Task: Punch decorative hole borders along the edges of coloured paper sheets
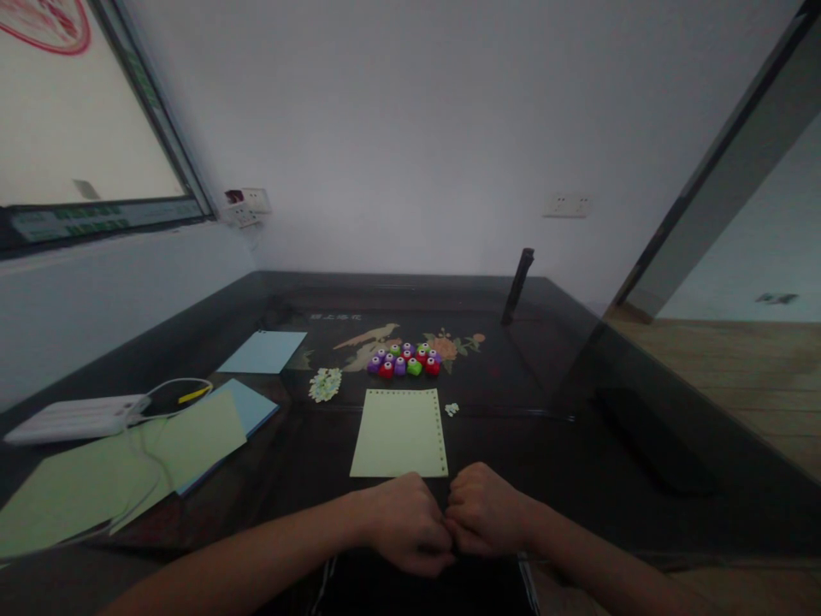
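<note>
My left hand point(410, 524) and my right hand point(484, 511) are closed in fists, knuckles together, at the table's near edge. Their curled fingers hide whatever may be inside. Just beyond them lies a pale yellow-green sheet of paper point(398, 436), with rows of small punched shapes along its top and right edges. Behind it stands a cluster of small purple, red and green blocks point(404, 360) with white tops, perhaps craft punches. A pile of tiny paper cut-outs point(325, 384) is left of the sheet, and a smaller heap of cut-outs point(452, 410) sits by its right edge.
On the left lie green sheets point(96, 479), blue paper point(262, 353) and a white power bank point(80, 417) with a cable. A dark upright stick point(517, 285) stands at the back right. A black flat object point(654, 441) rests on the right of the dark table point(513, 462).
</note>
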A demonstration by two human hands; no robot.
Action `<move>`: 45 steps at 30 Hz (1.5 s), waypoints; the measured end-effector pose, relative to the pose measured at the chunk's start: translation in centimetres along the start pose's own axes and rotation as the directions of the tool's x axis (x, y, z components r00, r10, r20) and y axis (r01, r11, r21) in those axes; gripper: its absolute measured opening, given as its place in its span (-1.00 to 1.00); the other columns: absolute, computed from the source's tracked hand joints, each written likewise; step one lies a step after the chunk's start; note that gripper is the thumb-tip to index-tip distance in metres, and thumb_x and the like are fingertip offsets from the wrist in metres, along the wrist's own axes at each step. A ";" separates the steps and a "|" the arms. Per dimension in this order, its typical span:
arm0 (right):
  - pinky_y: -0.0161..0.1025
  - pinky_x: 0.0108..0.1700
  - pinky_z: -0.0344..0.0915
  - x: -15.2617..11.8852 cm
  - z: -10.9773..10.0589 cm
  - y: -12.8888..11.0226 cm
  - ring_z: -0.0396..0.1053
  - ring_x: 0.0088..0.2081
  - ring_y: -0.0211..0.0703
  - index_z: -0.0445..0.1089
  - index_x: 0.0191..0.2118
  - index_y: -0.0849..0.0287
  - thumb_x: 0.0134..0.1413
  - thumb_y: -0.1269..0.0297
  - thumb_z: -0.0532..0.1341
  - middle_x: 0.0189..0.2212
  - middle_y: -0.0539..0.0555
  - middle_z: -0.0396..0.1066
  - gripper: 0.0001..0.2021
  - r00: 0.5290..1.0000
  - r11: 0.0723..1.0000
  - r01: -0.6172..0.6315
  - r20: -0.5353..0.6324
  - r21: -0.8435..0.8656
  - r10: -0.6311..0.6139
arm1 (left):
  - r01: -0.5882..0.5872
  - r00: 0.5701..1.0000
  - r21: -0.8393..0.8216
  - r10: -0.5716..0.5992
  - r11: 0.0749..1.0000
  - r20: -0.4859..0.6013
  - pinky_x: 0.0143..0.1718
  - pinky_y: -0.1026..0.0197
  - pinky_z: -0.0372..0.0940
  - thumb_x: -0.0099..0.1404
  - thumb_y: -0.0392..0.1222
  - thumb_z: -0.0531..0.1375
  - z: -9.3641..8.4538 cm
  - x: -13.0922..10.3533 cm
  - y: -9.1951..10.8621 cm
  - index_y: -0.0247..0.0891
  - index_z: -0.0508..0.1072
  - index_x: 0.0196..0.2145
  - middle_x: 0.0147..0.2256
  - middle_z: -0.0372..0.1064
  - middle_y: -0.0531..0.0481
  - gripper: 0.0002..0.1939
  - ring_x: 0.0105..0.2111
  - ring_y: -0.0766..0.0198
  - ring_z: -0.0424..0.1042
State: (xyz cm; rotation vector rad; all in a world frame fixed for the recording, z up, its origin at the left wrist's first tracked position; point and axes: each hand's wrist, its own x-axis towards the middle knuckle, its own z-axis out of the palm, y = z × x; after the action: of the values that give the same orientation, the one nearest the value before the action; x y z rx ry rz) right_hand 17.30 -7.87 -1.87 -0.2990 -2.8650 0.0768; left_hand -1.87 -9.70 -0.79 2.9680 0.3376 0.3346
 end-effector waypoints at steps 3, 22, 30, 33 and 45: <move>-0.24 -0.52 -0.10 0.1 -0.1 0.0 0.17 -0.64 -0.30 0.27 -0.65 0.17 0.07 0.34 0.04 -0.69 0.00 0.34 -0.70 1.000 1.000 0.005 0.010 -0.007 -0.005 | 0.004 1.000 0.007 -0.005 1.000 0.015 -0.67 0.26 -0.02 0.11 -0.16 0.21 0.0 0.0 0.0 -0.21 0.37 -0.64 -0.64 0.40 0.09 -0.78 -0.62 0.37 0.33; -0.22 -0.53 -0.12 -0.1 0.5 0.0 0.12 -0.65 -0.30 0.24 -0.66 0.17 0.05 0.34 0.03 -0.71 -0.02 0.31 -0.70 1.000 1.000 0.018 -0.019 -0.015 -0.018 | 0.038 0.998 0.033 -0.040 0.999 0.051 -0.67 0.26 0.02 0.12 -0.14 0.21 -0.3 0.1 0.3 -0.20 0.39 -0.61 -0.63 0.41 0.12 -0.79 -0.61 0.37 0.34; -0.22 -0.55 -0.13 -0.2 0.6 0.1 0.11 -0.65 -0.30 0.15 -0.69 0.15 -0.07 0.34 0.07 -0.73 -0.03 0.27 -0.76 0.997 0.997 0.072 -0.033 0.004 -0.072 | 0.028 0.999 0.026 -0.029 0.999 0.041 -0.68 0.26 -0.01 0.09 -0.15 0.23 -0.2 0.1 0.3 -0.20 0.34 -0.63 -0.63 0.40 0.14 -0.79 -0.60 0.38 0.34; -0.21 -0.55 -0.15 -0.3 0.7 0.1 0.09 -0.65 -0.30 0.14 -0.69 0.15 -0.12 0.34 0.09 -0.73 -0.04 0.27 -0.79 0.997 0.998 0.069 -0.034 0.005 -0.069 | 0.030 0.999 0.026 -0.031 0.999 0.040 -0.69 0.25 -0.03 0.06 -0.16 0.24 0.0 0.1 0.3 -0.21 0.33 -0.64 -0.64 0.40 0.14 -0.79 -0.61 0.38 0.34; -0.21 -0.55 -0.19 -0.3 0.4 0.0 0.05 -0.67 -0.30 0.15 -0.71 0.16 -0.15 0.34 0.09 -0.74 -0.04 0.26 -0.79 0.996 0.996 0.083 -0.014 0.015 -0.083 | 0.021 0.999 0.049 -0.022 0.999 0.027 -0.70 0.24 -0.03 0.05 -0.16 0.24 -0.3 0.2 0.4 -0.22 0.35 -0.65 -0.64 0.41 0.13 -0.80 -0.63 0.37 0.34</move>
State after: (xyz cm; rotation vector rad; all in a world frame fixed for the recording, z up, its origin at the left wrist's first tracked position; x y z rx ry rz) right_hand 17.49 -7.98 -2.36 -0.1768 -2.8575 0.0815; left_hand -1.69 -10.00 -0.43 3.0106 0.3800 0.2875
